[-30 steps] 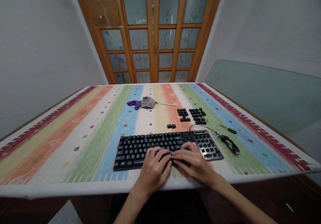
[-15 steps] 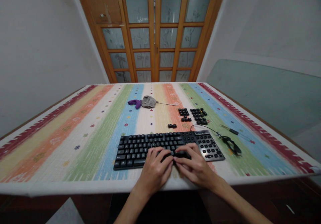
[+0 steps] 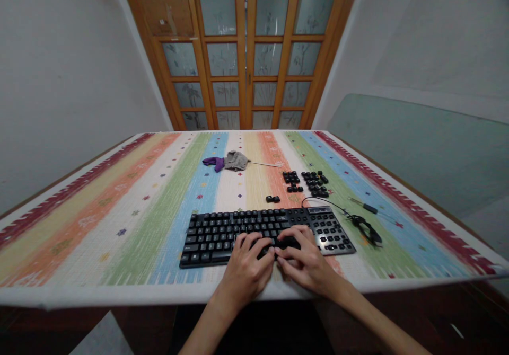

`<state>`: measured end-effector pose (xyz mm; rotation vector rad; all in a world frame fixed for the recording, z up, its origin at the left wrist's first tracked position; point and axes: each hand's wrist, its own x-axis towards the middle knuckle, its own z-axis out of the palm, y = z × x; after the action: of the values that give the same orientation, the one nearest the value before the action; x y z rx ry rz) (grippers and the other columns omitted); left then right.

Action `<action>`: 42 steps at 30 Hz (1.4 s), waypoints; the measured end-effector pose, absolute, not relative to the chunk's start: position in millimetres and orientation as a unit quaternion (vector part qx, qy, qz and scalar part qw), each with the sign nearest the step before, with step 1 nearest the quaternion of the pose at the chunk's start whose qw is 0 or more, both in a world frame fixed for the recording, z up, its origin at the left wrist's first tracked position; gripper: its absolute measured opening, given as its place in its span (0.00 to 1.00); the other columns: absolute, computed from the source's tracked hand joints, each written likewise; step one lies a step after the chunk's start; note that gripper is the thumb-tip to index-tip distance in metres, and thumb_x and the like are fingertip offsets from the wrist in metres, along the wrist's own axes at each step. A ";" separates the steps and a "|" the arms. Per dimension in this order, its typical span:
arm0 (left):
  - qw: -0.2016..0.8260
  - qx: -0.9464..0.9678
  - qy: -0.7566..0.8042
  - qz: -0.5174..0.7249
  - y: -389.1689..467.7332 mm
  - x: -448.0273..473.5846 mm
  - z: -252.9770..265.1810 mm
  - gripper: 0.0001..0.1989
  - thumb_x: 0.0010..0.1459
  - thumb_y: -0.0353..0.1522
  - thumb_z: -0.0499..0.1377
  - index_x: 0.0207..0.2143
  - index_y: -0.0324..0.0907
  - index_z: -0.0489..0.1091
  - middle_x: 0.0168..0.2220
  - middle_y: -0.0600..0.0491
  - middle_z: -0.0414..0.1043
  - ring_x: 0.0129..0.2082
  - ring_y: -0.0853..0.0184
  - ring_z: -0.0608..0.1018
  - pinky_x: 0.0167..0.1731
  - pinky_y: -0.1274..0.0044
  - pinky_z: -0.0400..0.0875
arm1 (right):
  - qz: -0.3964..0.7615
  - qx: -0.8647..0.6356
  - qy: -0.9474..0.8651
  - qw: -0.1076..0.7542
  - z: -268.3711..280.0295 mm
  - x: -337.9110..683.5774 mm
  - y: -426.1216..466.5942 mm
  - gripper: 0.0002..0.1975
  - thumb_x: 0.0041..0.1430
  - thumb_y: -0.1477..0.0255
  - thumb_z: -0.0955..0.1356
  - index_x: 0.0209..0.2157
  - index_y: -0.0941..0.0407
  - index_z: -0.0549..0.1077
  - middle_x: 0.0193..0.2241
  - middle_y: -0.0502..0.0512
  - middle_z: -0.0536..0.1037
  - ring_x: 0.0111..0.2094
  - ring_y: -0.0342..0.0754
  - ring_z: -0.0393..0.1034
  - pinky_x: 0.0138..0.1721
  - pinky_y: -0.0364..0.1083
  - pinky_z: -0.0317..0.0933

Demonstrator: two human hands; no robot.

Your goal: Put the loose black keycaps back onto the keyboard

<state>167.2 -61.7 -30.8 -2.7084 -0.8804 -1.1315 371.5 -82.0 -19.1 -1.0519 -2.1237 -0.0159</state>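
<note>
A black keyboard [image 3: 222, 234] lies near the table's front edge; its keycaps are off the number pad at the right, baring the sockets. My left hand [image 3: 248, 262] rests on its lower middle, fingers bent over the keys and thumb drawn in by the front edge. Just right of it, my right hand [image 3: 306, 259] is closed around a dark, rounded, handle-like object [image 3: 289, 241], largely covered by the fingers. Both hands' fingertips nearly meet over the lower keys, hiding what lies there.
Several loose black keycaps [image 3: 314, 183] lie in groups behind the keyboard, with two keycaps [image 3: 272, 199] nearer it. A screwdriver [image 3: 369, 208] and a coiled cable [image 3: 366, 229] are at the right. A grey and purple cloth bundle [image 3: 235, 160] with a thin rod sits farther back.
My right fingers have shifted slightly around the dark object, its end turning a little to the left. My left hand stays in almost the same place.
</note>
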 end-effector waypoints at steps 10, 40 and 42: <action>0.044 -0.887 -0.291 -0.357 -62.7 168.4 -33.1 0.08 0.62 0.27 0.58 0.43 0.41 0.73 0.47 0.47 0.75 0.50 0.57 0.71 0.51 0.61 0.65 | -0.024 -0.415 -0.831 0.369 -17.7 371.3 -79.5 0.06 0.60 0.75 0.68 0.33 0.53 0.78 0.42 0.58 0.75 0.45 0.55 0.65 0.46 0.55 0.61; 0.040 -0.890 -0.285 -0.354 -67.3 165.0 -32.6 0.13 0.62 0.27 0.58 0.49 0.41 0.72 0.50 0.47 0.76 0.52 0.56 0.72 0.53 0.60 0.66 | 0.028 -0.448 -0.837 0.314 33.4 393.3 19.1 0.03 0.60 0.74 0.70 0.35 0.53 0.78 0.34 0.53 0.82 0.39 0.52 0.68 0.44 0.53 0.59; 0.036 -0.890 -0.283 -0.356 -66.5 164.9 -32.5 0.13 0.63 0.27 0.57 0.49 0.41 0.72 0.50 0.47 0.76 0.53 0.56 0.72 0.53 0.60 0.65 | 0.042 -0.425 -0.841 0.333 35.5 397.3 -5.0 0.03 0.61 0.73 0.70 0.37 0.53 0.78 0.35 0.53 0.82 0.40 0.52 0.69 0.45 0.54 0.61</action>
<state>164.9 -66.5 -32.5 -2.7340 -0.8688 -1.0940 397.3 -5.0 35.5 -1.1103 -2.1958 0.1095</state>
